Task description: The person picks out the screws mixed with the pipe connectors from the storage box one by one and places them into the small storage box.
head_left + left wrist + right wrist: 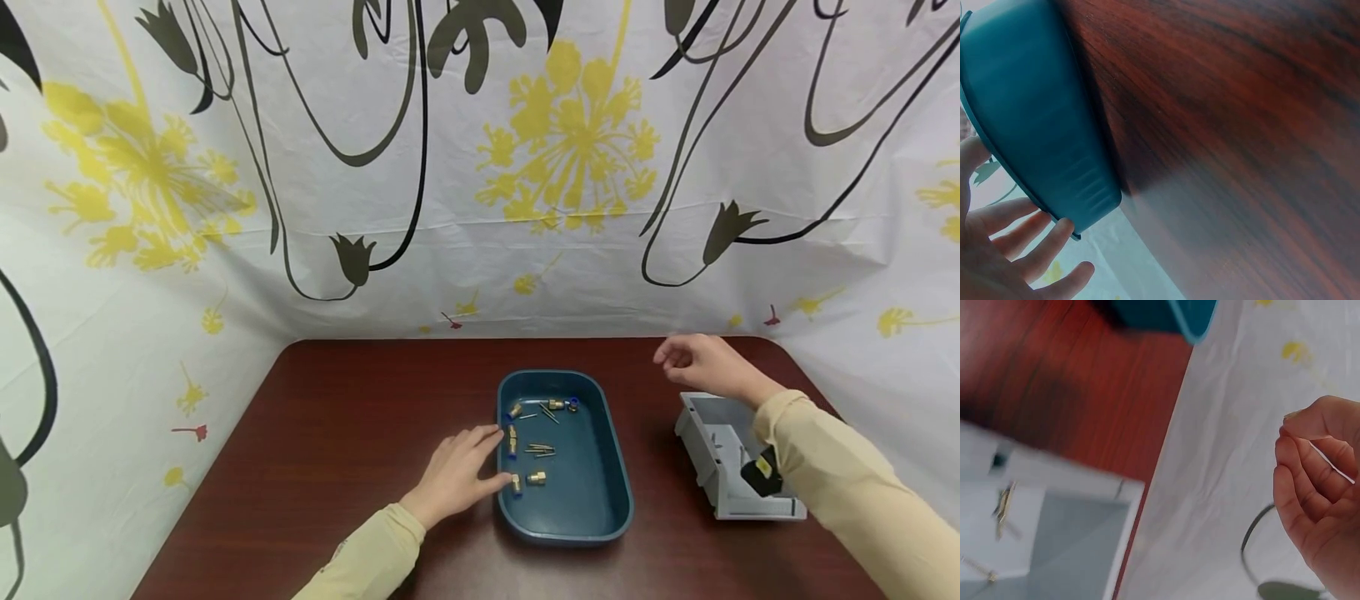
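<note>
The loosely spread left hand (453,467) is touching the blue oblong plastic tray (588,467), probably steadying its brass fittings (536,478) near the red-brown table's (360,417) far edge, while the right hand (708,364), curled, showing nothing held, is hovering by the grey rectangular bin's (699,458) far edge

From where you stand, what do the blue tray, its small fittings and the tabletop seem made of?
Blue tray: probably satin plastic, judging by its smooth, evenly coloured walls. Small fittings: likely polished brass, from their yellow metallic shine. Tabletop: semi-gloss wood or wood-look laminate; the reddish grain shows, but can't settle which.
</note>
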`<state>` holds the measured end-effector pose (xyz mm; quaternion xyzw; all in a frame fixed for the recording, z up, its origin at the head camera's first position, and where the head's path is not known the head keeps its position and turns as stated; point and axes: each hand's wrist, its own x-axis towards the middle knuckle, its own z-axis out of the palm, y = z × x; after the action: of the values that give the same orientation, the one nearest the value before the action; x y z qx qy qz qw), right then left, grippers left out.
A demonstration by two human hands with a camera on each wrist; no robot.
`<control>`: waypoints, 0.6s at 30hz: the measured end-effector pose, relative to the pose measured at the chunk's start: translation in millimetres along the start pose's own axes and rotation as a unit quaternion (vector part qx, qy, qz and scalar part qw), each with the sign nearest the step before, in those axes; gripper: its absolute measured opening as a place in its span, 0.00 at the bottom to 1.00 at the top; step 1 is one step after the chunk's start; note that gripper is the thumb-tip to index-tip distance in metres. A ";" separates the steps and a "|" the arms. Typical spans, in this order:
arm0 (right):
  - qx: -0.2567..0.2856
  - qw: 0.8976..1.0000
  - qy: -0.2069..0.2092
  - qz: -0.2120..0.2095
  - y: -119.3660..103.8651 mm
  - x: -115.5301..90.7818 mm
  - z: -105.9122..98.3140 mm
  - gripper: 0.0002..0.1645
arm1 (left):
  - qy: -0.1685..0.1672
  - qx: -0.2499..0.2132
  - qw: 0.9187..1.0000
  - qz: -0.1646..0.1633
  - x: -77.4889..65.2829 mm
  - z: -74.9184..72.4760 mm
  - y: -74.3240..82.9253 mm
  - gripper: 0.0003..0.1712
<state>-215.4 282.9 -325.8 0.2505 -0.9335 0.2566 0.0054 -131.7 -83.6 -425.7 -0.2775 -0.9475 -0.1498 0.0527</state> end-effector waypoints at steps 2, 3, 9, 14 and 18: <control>0.003 1.000 -0.005 -0.011 -8.2 8.2 4.7 0.08 | 0.000 0.000 1.000 0.000 -0.1 -0.4 -0.2 0.35; 0.007 1.000 -0.008 -0.016 -12.1 12.0 7.2 0.08 | 0.000 0.000 1.000 0.000 -0.2 -0.5 -0.3 0.35; 0.028 0.998 -0.027 -0.038 -33.0 31.8 24.4 0.08 | 0.002 0.003 1.000 0.000 -0.3 -1.3 -0.6 0.35; 0.047 0.996 -0.044 -0.058 -47.4 43.5 44.0 0.08 | 0.002 0.002 1.000 0.001 -0.3 -1.4 -0.5 0.35; 0.060 0.993 -0.060 -0.079 -55.6 50.7 60.0 0.09 | 0.001 -0.001 1.000 0.002 -0.5 -1.2 -0.1 0.35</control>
<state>-226.5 189.1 -344.3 0.3384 -0.8923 0.2953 -0.0453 -131.4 -84.4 -424.7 -0.2793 -0.9467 -0.1512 0.0535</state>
